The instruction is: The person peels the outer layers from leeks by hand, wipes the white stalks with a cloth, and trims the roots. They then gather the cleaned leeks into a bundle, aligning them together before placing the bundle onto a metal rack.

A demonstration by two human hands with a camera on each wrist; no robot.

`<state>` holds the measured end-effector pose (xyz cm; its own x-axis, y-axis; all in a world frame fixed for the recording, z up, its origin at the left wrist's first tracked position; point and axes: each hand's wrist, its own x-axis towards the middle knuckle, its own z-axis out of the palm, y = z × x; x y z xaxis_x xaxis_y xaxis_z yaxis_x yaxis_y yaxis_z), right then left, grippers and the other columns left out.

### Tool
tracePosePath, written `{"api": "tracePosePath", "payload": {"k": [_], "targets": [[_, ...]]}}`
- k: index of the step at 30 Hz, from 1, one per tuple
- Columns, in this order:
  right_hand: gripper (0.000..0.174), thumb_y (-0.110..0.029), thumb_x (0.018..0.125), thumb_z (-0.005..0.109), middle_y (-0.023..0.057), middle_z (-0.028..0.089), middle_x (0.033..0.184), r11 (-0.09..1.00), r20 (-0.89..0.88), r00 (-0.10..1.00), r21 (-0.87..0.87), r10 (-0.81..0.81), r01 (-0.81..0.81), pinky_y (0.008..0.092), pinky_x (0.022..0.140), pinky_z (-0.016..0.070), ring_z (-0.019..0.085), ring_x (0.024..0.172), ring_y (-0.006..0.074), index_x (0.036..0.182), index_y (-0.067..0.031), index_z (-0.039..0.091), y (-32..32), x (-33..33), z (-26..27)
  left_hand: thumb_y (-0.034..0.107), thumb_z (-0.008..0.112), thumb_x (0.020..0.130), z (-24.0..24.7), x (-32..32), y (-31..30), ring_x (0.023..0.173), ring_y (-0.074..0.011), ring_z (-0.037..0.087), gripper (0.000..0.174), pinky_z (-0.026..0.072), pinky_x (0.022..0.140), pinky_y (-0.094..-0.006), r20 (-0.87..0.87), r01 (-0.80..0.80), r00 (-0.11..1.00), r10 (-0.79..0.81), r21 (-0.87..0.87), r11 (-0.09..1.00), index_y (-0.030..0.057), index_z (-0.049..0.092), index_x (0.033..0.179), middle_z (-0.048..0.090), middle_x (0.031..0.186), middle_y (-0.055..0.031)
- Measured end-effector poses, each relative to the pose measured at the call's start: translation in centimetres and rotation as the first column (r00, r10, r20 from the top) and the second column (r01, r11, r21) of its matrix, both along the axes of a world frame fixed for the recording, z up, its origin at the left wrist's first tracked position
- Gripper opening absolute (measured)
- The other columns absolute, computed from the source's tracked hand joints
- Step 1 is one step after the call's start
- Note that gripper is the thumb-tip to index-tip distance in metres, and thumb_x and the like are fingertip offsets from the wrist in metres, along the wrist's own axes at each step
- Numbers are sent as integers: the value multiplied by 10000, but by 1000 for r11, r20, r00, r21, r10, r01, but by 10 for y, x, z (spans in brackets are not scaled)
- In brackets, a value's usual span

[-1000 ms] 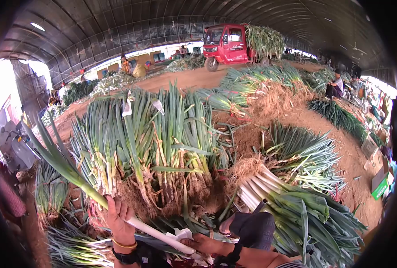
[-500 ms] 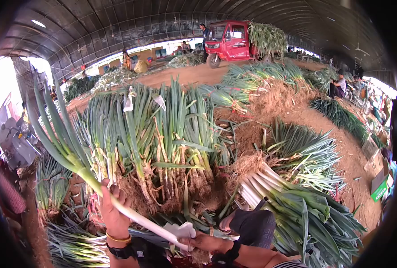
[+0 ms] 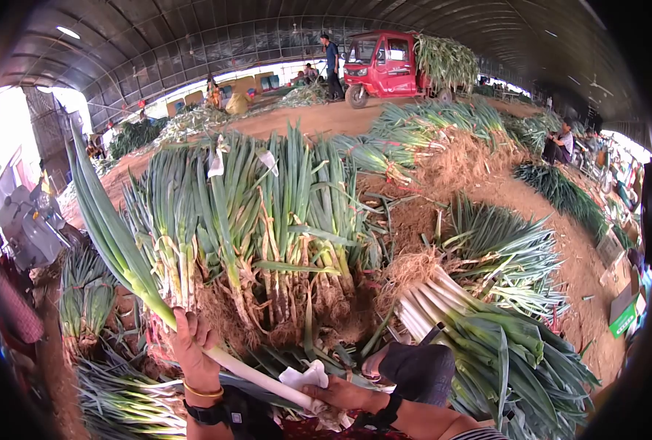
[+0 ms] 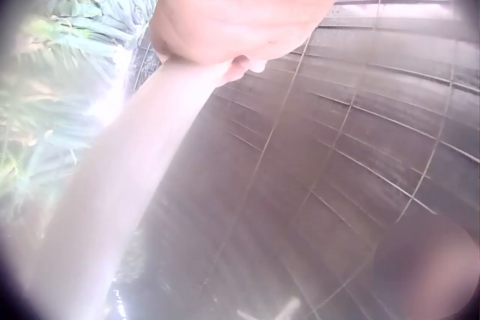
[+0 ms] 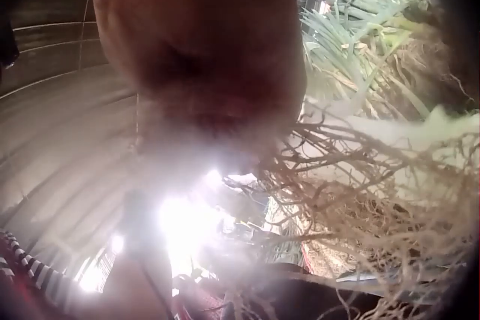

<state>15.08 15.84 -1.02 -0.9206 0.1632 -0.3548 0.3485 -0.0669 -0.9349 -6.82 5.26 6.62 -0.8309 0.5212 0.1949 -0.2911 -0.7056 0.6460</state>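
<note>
One long leek point(image 3: 256, 375) lies slanted across the lower left of the head view, its green leaves up to the left. The left hand point(image 3: 196, 353) grips its stalk below the leaves; in the left wrist view that hand point(image 4: 240, 12) curls round the pale stalk point(image 4: 127, 177). Nearer the root end, the right hand point(image 3: 344, 394) holds the stalk's base together with a crumpled white piece point(image 3: 304, 375). Thin roots point(image 5: 360, 207) spread beside the right hand point(image 5: 210, 57) in the right wrist view, where its fingertips are hidden.
Upright leek bundles point(image 3: 267, 213) stand ahead. A trimmed-looking pile of leeks point(image 3: 502, 345) lies at the right, beside a shoe point(image 3: 374, 363). Farther back are a loaded red three-wheeler point(image 3: 381, 66), a standing person point(image 3: 332, 66) and a seated person point(image 3: 558, 143). A green box point(image 3: 624, 315) sits far right.
The leek's leaves swung left and up, then slightly right, with both hands still holding the stalk. The standing person has come into view beside the red vehicle.
</note>
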Motion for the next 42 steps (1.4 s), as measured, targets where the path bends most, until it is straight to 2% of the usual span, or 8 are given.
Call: {"api": "tracePosePath", "payload": {"k": [6, 17, 23, 27, 31, 33, 35, 42], "targets": [[324, -269, 931, 488, 71, 626, 966, 999, -359, 932, 34, 40, -29, 291, 835, 440, 567, 890, 156, 1167, -55, 545, -7, -4, -40, 263, 523, 914, 10, 10, -5, 481, -14, 285, 127, 244, 383, -153, -52, 67, 997, -63, 77, 995, 156, 467, 952, 324, 626, 73], [276, -278, 920, 490, 165, 616, 799, 953, -247, 965, 304, 86, -7, 343, 676, 473, 584, 686, 266, 1062, -63, 588, -8, 3, -27, 245, 483, 932, 14, 13, -12, 469, -12, 287, 188, 253, 372, -143, -148, 238, 967, -205, 253, 938, 139, 400, 1064, 345, 658, 54], [342, -318, 927, 486, 109, 625, 898, 997, -273, 961, 60, -36, 54, 302, 763, 460, 585, 786, 192, 1093, -32, 574, -8, 3, -57, 252, 413, 959, 18, 5, -11, 484, -50, 356, 199, 311, 367, -168, -305, 475, 877, -373, 421, 773, 72, 358, 1025, 356, 679, -1], [447, -406, 938, 426, 66, 618, 913, 956, -244, 958, -212, 148, -202, 264, 831, 419, 554, 884, 138, 1120, -24, 571, -6, 3, -44, 282, 470, 928, 24, -1, -10, 477, -48, 351, 249, 288, 377, -173, -380, 570, 817, -434, 410, 712, 100, 365, 1062, 381, 673, 13], [440, -375, 954, 395, 63, 610, 1042, 990, -119, 984, -28, 134, -139, 277, 890, 391, 529, 988, 126, 1207, -37, 518, 10, 0, -34, 280, 485, 927, 48, 27, -1, 533, -45, 302, 176, 284, 445, -181, -119, -15, 993, 14, -10, 1000, 130, 451, 1011, 328, 654, 48], [439, -379, 952, 399, 63, 611, 1044, 988, -149, 978, -35, 146, -153, 273, 888, 392, 527, 992, 120, 1212, -44, 516, 8, -2, -55, 268, 455, 942, 29, 14, -6, 528, -42, 301, 164, 288, 439, -180, -139, 79, 988, -71, 54, 995, 115, 447, 1001, 328, 660, 43], [430, -394, 939, 436, 88, 605, 741, 989, -147, 989, 145, 21, 1, 275, 649, 431, 516, 677, 128, 961, -15, 640, -1, -2, -55, 243, 426, 958, 14, 5, -7, 519, -38, 298, 152, 298, 433, -181, -151, 193, 974, -170, 152, 969, 95, 441, 989, 324, 660, 40], [373, -335, 935, 469, 96, 608, 743, 977, -124, 989, 204, 85, -58, 287, 682, 447, 519, 676, 137, 1036, -5, 610, 4, 7, -28, 213, 502, 926, 12, 7, -8, 487, -21, 278, 111, 267, 397, -161, -116, 132, 987, -112, 186, 974, 137, 432, 967, 301, 631, 65]]}}
